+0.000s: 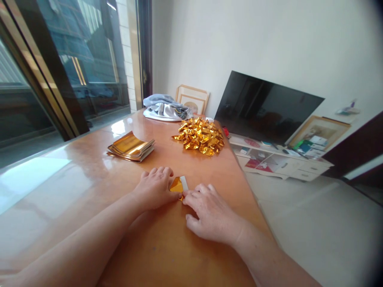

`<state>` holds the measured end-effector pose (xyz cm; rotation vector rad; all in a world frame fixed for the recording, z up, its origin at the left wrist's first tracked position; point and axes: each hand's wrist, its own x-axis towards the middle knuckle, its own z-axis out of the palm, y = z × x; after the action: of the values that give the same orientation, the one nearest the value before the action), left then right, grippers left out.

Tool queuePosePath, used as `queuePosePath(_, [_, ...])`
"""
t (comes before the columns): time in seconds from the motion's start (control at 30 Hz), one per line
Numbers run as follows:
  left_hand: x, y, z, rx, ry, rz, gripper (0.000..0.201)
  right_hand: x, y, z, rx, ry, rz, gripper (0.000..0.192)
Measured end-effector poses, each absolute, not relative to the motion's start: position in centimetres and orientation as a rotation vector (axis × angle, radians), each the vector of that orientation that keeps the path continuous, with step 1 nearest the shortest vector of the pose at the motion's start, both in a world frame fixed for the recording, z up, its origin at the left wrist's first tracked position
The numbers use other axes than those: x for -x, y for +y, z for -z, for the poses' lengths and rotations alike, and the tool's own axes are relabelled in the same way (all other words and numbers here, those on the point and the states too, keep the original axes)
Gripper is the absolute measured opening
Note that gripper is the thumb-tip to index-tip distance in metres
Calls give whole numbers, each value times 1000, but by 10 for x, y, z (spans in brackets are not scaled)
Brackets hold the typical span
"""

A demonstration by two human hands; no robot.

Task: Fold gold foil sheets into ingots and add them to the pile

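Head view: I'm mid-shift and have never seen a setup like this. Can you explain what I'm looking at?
There is no machine: one camera, worn on a person's head, looks forward and down at their bare hands. The left hand and right hand meet at a small gold piece with a pale strip; whether they pinch or just press it, I can't tell. On the brown table, beyond the hands, lie a stack of gold sheets and, right of it, a heap of crinkled gold pieces.

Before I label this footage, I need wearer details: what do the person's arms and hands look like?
Both forearms are bare; no sleeves show. The left hand and right hand wear no gloves, and I can make out no rings, watch or bracelet.
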<state>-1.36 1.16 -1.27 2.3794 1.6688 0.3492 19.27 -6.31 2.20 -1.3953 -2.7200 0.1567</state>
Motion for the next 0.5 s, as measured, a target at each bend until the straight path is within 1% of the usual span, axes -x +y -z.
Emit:
queuePosePath(0.2, [18, 15, 12, -2365, 1666, -283, 58, -193, -63, -23, 1405, -2732, -191, 16])
queuePosePath(0.5, [27, 22, 13, -2348, 1614, -254, 49, -194, -63, -23, 1400, -2744, -198, 23])
